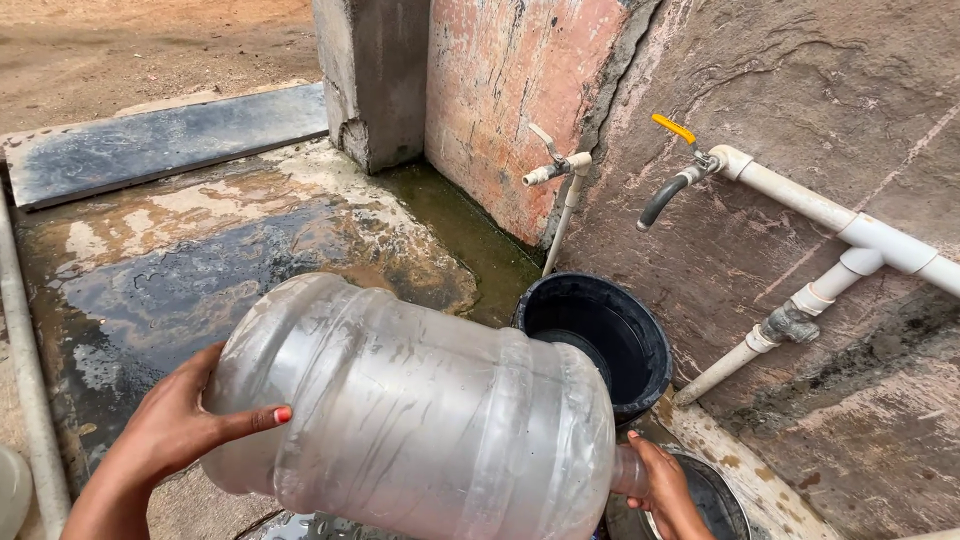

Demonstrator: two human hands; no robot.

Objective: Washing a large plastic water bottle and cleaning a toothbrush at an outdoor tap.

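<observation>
A large clear plastic water jug point(410, 410) lies tilted on its side in front of me, its neck pointing right and down. My left hand point(175, 425) grips the jug's base end, thumb over the side. The jug's neck is held by my right hand point(665, 490), just above a round metal vessel point(725, 500) at the bottom right. A black bucket point(650, 345) stands behind the jug under the wall taps.
A white tap point(550, 168) and a yellow-handled tap with a black spout point(675, 180) stick out of the rough wall, fed by white pipes point(860, 235). The concrete floor point(200, 270) is wet with a puddle. A concrete pillar point(375, 80) stands behind.
</observation>
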